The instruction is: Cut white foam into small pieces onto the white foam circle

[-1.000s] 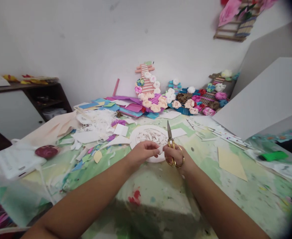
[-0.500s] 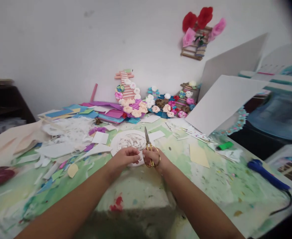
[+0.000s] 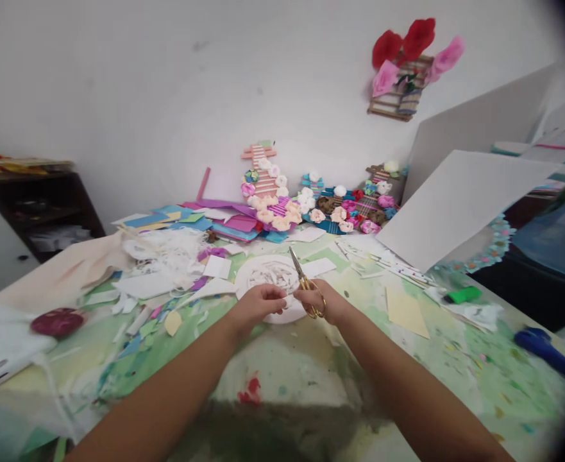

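My right hand (image 3: 321, 303) is closed around the gold handles of a pair of scissors (image 3: 304, 282), blades pointing up and away, closed. My left hand (image 3: 259, 303) pinches a small white scrap (image 3: 286, 301) right beside the scissors. Both hands hover over the near rim of a white round plate (image 3: 258, 269) that holds several white paper strips. The paint-stained green table (image 3: 311, 366) lies under them.
Colourful paper-flower crafts (image 3: 311, 199) and stacked coloured sheets (image 3: 205, 218) line the wall. White scraps (image 3: 167, 256) lie left, a dark red object (image 3: 57, 322) far left. Right: large white boards (image 3: 455, 205), a cream sheet (image 3: 404, 311), a green marker (image 3: 462, 295), a blue tool (image 3: 549, 350).
The view swung right, then slightly back left. My hands stayed together over the plate; the scissor blades tilted a little leftward.
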{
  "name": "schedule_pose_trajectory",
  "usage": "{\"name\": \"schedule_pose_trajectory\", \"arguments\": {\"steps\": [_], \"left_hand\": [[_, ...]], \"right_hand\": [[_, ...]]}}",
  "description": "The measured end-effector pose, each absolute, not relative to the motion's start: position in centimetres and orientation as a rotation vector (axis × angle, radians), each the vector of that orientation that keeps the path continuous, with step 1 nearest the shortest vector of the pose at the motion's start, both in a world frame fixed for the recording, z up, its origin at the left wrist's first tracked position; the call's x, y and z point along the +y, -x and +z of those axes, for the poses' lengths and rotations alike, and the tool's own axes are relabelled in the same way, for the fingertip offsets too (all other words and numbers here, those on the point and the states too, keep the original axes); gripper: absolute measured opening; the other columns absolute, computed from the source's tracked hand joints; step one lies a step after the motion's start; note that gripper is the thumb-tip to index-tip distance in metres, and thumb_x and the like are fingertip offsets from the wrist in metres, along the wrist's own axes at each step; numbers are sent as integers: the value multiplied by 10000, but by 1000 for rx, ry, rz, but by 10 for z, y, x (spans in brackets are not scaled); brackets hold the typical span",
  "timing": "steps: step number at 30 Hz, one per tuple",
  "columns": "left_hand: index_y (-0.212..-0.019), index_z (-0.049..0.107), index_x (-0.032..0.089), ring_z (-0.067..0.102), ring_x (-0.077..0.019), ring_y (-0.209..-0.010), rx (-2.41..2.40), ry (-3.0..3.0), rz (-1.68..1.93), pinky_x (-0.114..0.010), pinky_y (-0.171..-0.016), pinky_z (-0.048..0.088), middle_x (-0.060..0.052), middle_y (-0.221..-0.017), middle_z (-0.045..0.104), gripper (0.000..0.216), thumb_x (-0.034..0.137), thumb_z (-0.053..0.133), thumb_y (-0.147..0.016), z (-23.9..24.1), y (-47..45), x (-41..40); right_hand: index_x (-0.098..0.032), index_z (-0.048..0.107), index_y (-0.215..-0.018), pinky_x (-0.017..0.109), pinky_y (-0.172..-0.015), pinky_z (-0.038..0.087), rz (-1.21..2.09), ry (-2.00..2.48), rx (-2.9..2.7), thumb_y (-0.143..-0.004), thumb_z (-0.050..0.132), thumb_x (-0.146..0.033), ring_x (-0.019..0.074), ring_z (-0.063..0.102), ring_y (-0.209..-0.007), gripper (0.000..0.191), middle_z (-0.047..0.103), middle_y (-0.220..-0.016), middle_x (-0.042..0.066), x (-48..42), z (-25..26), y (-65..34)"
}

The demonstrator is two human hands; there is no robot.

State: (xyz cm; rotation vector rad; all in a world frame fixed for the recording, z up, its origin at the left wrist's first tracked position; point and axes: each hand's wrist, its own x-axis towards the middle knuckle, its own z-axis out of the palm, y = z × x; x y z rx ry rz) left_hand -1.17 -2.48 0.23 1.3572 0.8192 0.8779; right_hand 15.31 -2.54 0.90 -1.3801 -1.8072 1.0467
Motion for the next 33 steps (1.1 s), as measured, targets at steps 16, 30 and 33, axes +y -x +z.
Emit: {"name": "schedule_pose_trajectory", "arguments": {"steps": [16,30,33], "left_hand": [[-691,521,132,488,-63,-501,847,-996,1153,-204,-535,369,8,-596,529,238,258,629,-521,-1,25,-5],[-720,522,140,487,-58,-514,872,-991,1170,-199,-543,373,9,-619,521,231,268,613,-550,-3,25,-3],[-725,523,141,486,-57,-511,878,-987,1175,-198,-540,373,5,-626,532,236,270,612,-549,-4,26,-2]], "right_hand": [[-136,520,-696,265,-596,371,452,1745,-2013,-732,451,-366,95,482,-629,242,526,-686,-2,47,11,-153],[-161,477,-714,220,-416,310,1068,1222,-1522,-652,297,-617,74,351,-392,495,370,-469,-45,21,22,-161],[-161,496,-717,253,-460,353,1187,1119,-1471,-611,103,-708,87,372,-416,682,376,-510,-23,14,33,-162]]}}
